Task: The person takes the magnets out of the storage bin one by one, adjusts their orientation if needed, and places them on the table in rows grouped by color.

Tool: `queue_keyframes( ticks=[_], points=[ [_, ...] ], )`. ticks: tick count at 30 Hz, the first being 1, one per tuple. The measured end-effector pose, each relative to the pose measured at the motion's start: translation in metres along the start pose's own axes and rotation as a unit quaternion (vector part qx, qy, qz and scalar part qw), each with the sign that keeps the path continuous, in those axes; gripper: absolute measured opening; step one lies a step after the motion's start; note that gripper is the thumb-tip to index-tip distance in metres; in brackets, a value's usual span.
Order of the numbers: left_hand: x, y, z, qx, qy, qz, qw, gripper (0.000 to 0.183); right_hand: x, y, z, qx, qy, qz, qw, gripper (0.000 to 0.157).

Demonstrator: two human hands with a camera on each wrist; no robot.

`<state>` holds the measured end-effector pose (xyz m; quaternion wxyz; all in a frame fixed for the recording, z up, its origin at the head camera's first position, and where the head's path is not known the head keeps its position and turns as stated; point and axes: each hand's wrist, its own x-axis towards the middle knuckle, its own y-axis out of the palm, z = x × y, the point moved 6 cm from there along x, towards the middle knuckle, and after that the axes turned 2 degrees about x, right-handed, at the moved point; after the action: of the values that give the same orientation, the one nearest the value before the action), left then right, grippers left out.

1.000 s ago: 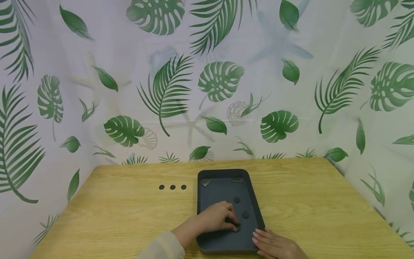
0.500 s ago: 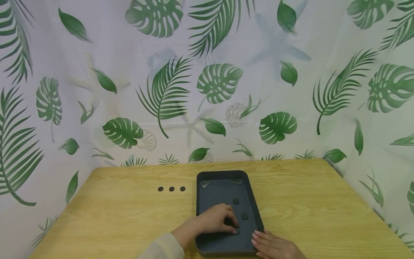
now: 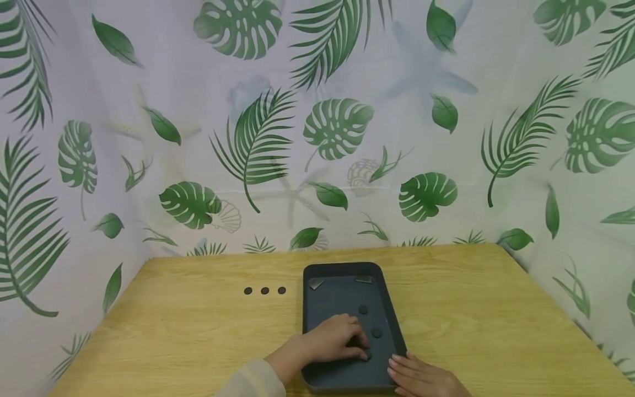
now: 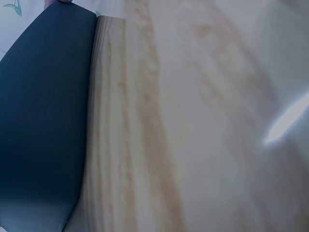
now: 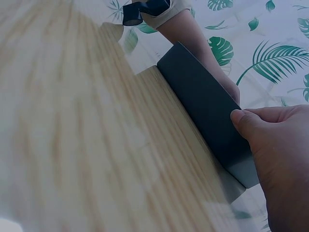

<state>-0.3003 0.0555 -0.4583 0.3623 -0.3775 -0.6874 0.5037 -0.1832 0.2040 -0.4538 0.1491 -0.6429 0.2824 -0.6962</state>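
A dark rectangular tray point(image 3: 342, 376) lies on the table in the head view. My left hand point(image 3: 333, 339) reaches into it from the left, thumb and fingertips pinching a small dark round disc point(image 3: 367, 355) on the tray floor; the fingers partly cover it. Two similar discs, one nearer point(image 3: 377, 333) and the other disc farther point(image 3: 363, 310), lie beyond the fingers. At the tray's near right corner my right hand point(image 3: 429, 377) holds the rim. In the right wrist view, its thumb point(image 5: 246, 123) lies against the tray's outer wall point(image 5: 203, 111).
Three dark discs point(image 3: 265, 290) sit in a row on the wooden table point(image 3: 198, 331), left of the tray. Inside the tray's far end lie two small metallic flat pieces, one left point(image 3: 316, 283) and the other piece right point(image 3: 364, 279). A leaf-patterned cloth point(image 3: 337, 165) hangs behind.
The head view shifts slightly. My left fingers stay at the disc with only a tiny movement, and the right hand keeps its place on the rim.
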Motion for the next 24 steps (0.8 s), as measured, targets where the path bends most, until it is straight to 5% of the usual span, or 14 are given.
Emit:
queue_keyframes(
  ticks=[16, 24],
  points=[
    [-0.004, 0.007, 0.000, -0.028, -0.009, -0.004, 0.9995, 0.022, 0.000, 0.004, 0.004, -0.017, -0.081, 0.023, 0.996, 0.043],
    [0.001, -0.001, 0.007, -0.047, -0.035, -0.025, 0.9980, 0.021, 0.006, -0.003, 0.001, -0.026, -0.033, -0.031, 0.999, 0.032]
  ],
)
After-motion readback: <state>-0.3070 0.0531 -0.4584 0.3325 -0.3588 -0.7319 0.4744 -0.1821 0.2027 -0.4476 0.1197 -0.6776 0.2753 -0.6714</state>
